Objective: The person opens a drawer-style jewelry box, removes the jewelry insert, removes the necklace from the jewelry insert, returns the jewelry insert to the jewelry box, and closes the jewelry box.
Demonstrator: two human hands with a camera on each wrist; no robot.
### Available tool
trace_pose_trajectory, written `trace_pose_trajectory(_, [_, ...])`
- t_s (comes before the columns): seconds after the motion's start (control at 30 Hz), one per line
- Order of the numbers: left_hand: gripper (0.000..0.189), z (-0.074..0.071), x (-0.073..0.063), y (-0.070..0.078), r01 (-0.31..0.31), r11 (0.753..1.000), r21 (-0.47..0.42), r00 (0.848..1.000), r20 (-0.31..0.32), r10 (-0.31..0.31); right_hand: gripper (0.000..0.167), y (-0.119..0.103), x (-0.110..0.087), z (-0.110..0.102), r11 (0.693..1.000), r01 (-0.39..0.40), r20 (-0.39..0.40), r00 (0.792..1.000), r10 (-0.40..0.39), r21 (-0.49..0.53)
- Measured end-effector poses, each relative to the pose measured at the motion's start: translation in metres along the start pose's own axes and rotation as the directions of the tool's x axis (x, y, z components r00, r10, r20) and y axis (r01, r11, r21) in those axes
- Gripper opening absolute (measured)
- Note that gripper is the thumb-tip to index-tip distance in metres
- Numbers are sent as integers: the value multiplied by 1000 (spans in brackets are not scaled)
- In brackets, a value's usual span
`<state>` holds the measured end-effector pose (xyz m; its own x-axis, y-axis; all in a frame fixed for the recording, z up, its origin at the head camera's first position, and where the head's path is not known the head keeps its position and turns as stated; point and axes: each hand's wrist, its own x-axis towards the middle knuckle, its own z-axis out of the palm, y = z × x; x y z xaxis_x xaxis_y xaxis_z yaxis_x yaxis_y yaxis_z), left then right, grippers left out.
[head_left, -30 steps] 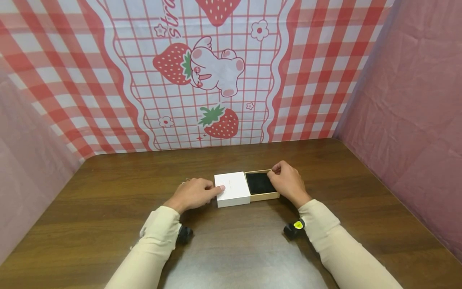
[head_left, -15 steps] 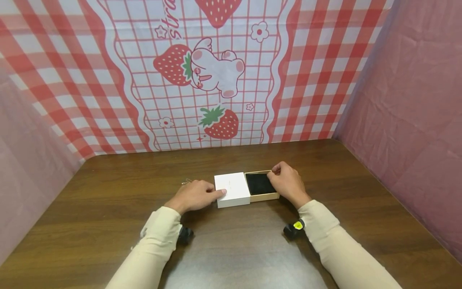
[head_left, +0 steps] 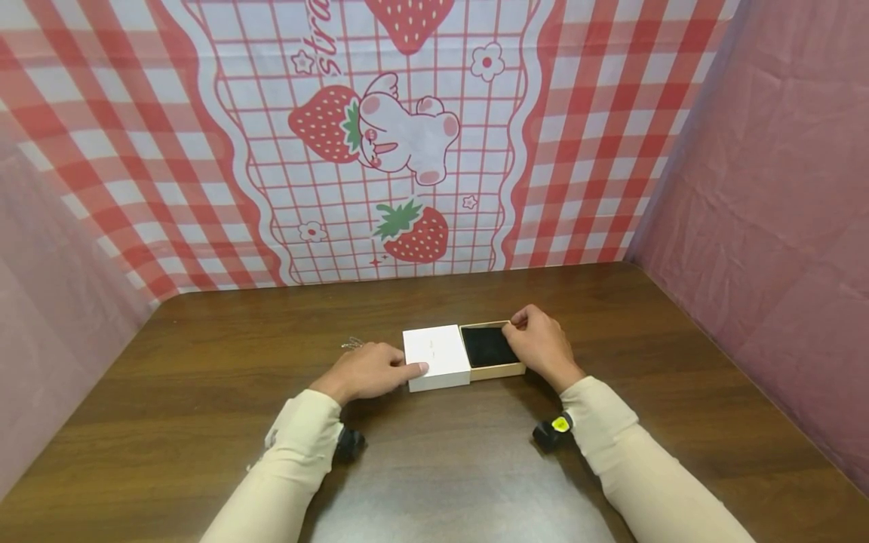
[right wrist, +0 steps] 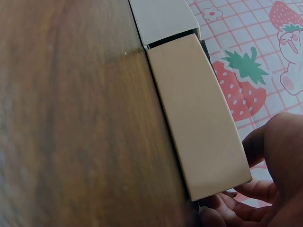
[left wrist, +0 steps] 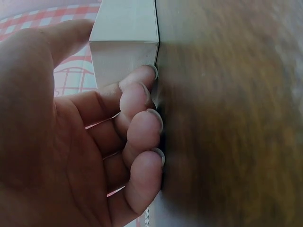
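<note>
A white box sleeve (head_left: 437, 357) lies on the table, and a tan drawer (head_left: 498, 371) sticks out of its right side. Inside the drawer is a black pad (head_left: 487, 346). My left hand (head_left: 366, 370) holds the sleeve's left end, thumb on the top face near the front corner. In the left wrist view its curled fingers (left wrist: 144, 130) sit low by the table, the index finger against the end of the sleeve. My right hand (head_left: 539, 343) pinches the drawer's right end, thumb at the rim and fingers curled behind the end wall, partly hidden.
A small silvery chain (head_left: 352, 343) lies on the wooden table (head_left: 434, 467) just beyond my left hand. A red-and-white strawberry cloth (head_left: 407, 151) hangs behind the table. Pink cloth (head_left: 767, 226) hangs along the right side, with paler cloth on the left.
My left hand has slid slightly toward me along the sleeve's end, and more of the chain shows. The right hand, sleeve and drawer stay almost the same.
</note>
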<state>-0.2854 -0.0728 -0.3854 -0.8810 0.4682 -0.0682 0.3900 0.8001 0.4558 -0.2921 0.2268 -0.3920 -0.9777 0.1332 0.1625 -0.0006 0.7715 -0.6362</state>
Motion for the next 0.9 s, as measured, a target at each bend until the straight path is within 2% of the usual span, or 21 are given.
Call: trace_pose_trajectory(0.9, [56,0,0,0,9,1000,-6,1000,7,-9,36,0,2,0,1000,-13,8,1000,13,5])
